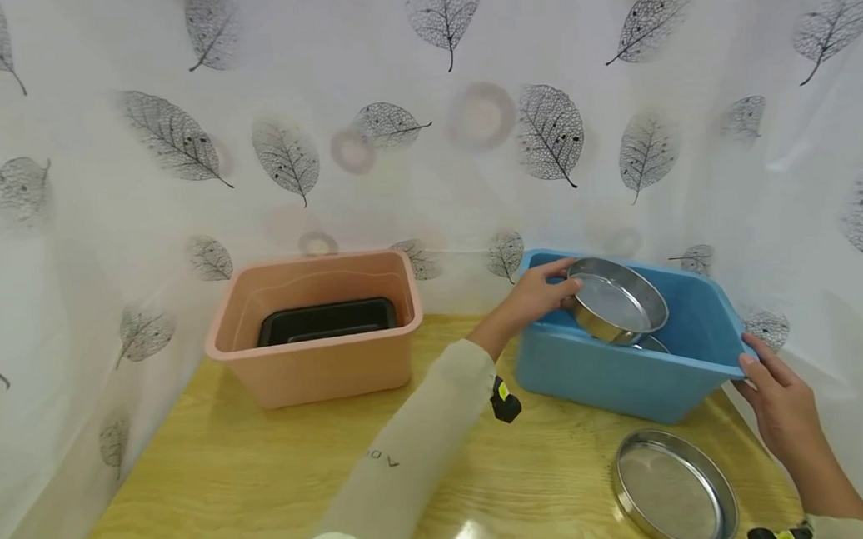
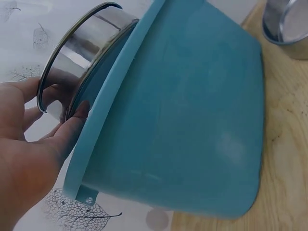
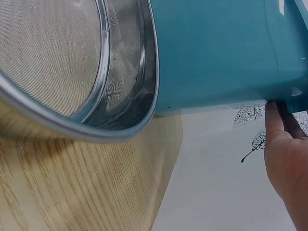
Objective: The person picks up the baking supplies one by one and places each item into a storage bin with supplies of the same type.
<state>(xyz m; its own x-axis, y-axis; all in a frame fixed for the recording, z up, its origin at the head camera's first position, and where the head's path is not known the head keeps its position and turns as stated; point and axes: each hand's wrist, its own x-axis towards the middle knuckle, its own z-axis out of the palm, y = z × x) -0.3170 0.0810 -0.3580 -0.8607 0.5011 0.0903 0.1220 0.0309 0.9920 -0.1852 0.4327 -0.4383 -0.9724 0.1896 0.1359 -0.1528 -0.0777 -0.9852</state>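
A round steel sieve (image 1: 617, 298) (image 2: 82, 53) is tilted above the inside of a blue plastic tub (image 1: 612, 374) (image 2: 192, 120) (image 3: 216, 48). My left hand (image 1: 562, 287) (image 2: 53, 130) holds this sieve by its left rim, thumb and fingers on the steel band. The edge of another steel piece (image 1: 650, 343) shows under it in the tub. My right hand (image 1: 748, 362) (image 3: 281, 144) grips the tub's near right corner, thumb on top of the rim and fingers beneath. A second steel sieve (image 1: 675, 486) (image 3: 72, 72) (image 2: 288, 24) lies flat on the wooden table (image 1: 252, 491), just in front of the tub.
A pink tub (image 1: 318, 369) stands at the back left with a black tray (image 1: 327, 320) inside. White leaf-patterned curtain (image 1: 422, 136) closes off the back and both sides. The table's right edge runs close to my right hand.
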